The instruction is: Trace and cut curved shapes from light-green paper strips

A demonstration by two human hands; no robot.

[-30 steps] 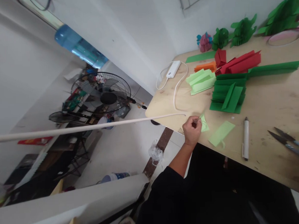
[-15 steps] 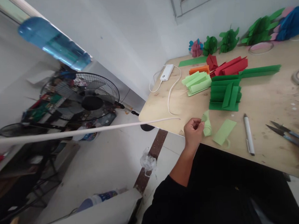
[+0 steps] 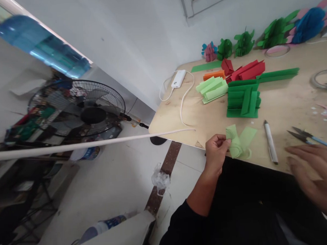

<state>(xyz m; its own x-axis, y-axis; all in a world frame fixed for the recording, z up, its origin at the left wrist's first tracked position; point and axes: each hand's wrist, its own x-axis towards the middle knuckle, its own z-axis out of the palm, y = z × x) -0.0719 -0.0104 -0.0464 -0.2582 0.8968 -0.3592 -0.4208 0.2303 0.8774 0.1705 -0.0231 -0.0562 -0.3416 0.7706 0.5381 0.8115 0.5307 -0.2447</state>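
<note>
My left hand (image 3: 216, 150) pinches a curled strip of light green paper (image 3: 234, 143) at the near edge of the wooden table (image 3: 286, 104). A flat light green paper piece (image 3: 247, 137) lies just right of it. My right hand (image 3: 314, 174) comes in from the lower right, blurred, fingers stretched out and apart, holding nothing, near a white pen (image 3: 270, 142) and scissors (image 3: 306, 137).
Stacks of folded paper lie further back: light green (image 3: 212, 88), dark green (image 3: 243, 100), red (image 3: 246, 70), orange (image 3: 214, 75). Paper flowers (image 3: 225, 49) line the wall. A white power bank (image 3: 178, 79) with cable sits at the table corner. A fan (image 3: 79, 111) stands on the floor left.
My left hand lifted the light green strip off the table and drew it towards me. My right hand has come into view at the lower right. The camera swung slightly right.
</note>
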